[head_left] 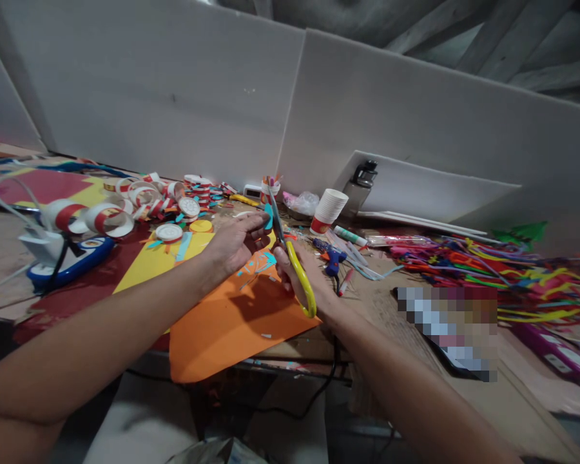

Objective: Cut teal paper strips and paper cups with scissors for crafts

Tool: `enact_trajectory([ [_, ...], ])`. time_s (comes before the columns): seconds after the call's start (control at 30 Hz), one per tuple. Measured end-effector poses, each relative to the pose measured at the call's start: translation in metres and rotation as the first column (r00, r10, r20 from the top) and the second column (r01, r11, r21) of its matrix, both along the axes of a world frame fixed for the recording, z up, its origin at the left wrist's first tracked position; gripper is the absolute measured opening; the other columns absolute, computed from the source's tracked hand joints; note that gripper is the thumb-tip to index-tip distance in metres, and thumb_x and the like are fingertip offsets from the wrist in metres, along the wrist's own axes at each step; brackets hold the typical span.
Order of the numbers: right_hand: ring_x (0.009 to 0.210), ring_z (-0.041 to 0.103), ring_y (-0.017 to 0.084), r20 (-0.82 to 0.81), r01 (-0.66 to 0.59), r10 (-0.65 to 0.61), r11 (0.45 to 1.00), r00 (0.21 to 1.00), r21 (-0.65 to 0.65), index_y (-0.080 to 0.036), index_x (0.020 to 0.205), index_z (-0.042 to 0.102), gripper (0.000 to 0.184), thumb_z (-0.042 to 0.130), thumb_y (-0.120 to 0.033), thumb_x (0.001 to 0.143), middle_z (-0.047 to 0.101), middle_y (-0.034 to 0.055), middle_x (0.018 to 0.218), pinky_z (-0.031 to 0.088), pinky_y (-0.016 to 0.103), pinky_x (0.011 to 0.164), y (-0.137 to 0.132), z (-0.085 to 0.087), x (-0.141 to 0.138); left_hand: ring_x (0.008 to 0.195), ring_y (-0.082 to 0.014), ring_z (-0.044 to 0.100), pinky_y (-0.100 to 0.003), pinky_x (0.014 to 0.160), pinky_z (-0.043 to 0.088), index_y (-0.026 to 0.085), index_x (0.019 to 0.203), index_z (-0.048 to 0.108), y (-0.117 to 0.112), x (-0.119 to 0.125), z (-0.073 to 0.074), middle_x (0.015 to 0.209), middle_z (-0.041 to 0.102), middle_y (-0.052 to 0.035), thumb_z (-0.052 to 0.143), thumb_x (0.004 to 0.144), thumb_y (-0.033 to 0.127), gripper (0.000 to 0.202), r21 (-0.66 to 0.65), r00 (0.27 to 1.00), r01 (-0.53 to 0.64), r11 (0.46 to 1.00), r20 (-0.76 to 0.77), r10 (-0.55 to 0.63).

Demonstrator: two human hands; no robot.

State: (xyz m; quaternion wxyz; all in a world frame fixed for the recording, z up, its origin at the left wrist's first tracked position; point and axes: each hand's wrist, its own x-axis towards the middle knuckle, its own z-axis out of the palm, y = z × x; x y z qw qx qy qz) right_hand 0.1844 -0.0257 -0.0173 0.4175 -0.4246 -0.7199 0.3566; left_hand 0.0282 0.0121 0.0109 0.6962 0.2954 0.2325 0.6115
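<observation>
The orange sheet (232, 328) lies nearest me and overhangs the front edge of the surface (381, 303). Small teal scraps (258, 264) lie scattered on it; judging from these, some cutting is already done.

Above the sheet, my right hand (309, 277) holds the scissors (290, 248), grip closed on the yellow handle. My left hand (234, 245) has its grip closed on a teal strip (269, 216), pinched at the fingertips and touching the blades. As far as I can judge, this strip is not yet cut through.

The scissors' long axis runs from the handle near me to the tips farther off, leaning slightly left. The tips point away, toward the wall. I cannot tell whether the blades stand apart.

Beyond lie a glue gun (332, 256) and stacked paper cups (329, 209), with paper rings (111, 216) at far left.
</observation>
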Motion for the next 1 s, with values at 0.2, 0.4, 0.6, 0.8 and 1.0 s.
enact_trajectory([
  [0.2, 0.053, 0.043, 0.009, 0.039, 0.025, -0.024, 0.999, 0.999, -0.024, -0.021, 0.084, 0.046, 0.038, 0.049, -0.059, 0.09, 0.049, -0.0026, 0.066, 0.038, 0.021, 0.047, -0.0035, 0.004, 0.0007, 0.056, -0.0076, 0.057, -0.019, 0.052, 0.045, 0.013, 0.074, 0.062, -0.0013, -0.0007, 0.0007, 0.065, 0.063, 0.0007, 0.067, 0.073, 0.006, 0.008, -0.017, 1.0, 0.0, 1.0, -0.022, 0.0],
  [0.4, 0.052, 0.042, 0.008, 0.062, 0.041, -0.04, 0.999, 0.997, -0.017, -0.021, 0.083, 0.045, 0.04, 0.049, -0.06, 0.09, 0.048, -0.0032, 0.066, 0.037, 0.02, 0.047, -0.0038, 0.0049, 0.0011, 0.055, -0.0079, 0.057, -0.02, 0.052, 0.046, 0.013, 0.074, 0.063, -0.0015, -0.0004, 0.0017, 0.064, 0.063, 0.0001, 0.067, 0.074, 0.007, 0.007, -0.031, 1.0, -0.011, 0.999, -0.026, 0.011],
  [0.6, 0.052, 0.042, 0.009, 0.063, 0.02, -0.018, 0.999, 0.998, -0.025, -0.021, 0.084, 0.046, 0.038, 0.053, -0.058, 0.088, 0.047, -0.004, 0.064, 0.036, 0.02, 0.047, -0.0026, 0.0057, 0.0016, 0.055, -0.0081, 0.057, -0.021, 0.052, 0.047, 0.011, 0.075, 0.063, -0.0022, 0.0004, 0.0026, 0.064, 0.063, -0.0001, 0.066, 0.075, 0.007, 0.005, -0.05, 0.999, -0.032, 0.998, -0.026, 0.031],
  [0.8, 0.052, 0.043, 0.009, 0.066, 0.06, -0.059, 0.998, 0.996, -0.012, -0.021, 0.077, 0.044, 0.041, 0.055, -0.06, 0.086, 0.046, -0.0035, 0.062, 0.037, 0.02, 0.046, -0.0039, 0.0067, -0.0009, 0.054, -0.0082, 0.057, -0.021, 0.052, 0.047, 0.011, 0.075, 0.064, -0.0025, 0.0008, 0.0027, 0.063, 0.063, 0.0, 0.067, 0.074, 0.007, 0.005, -0.054, 0.999, -0.039, 0.998, -0.032, 0.038],
  [1.0, 0.05, 0.041, 0.009, 0.076, 0.077, -0.077, 0.997, 0.994, 0.005, -0.022, 0.079, 0.045, 0.037, 0.054, -0.057, 0.086, 0.046, -0.0043, 0.062, 0.036, 0.02, 0.046, -0.0012, 0.0014, 0.0001, 0.056, -0.0082, 0.059, -0.02, 0.051, 0.047, 0.012, 0.076, 0.064, -0.0026, 0.0008, 0.002, 0.067, 0.065, -0.0012, 0.067, 0.075, 0.007, 0.006, -0.047, 1.0, -0.022, 0.999, -0.021, 0.021],
])
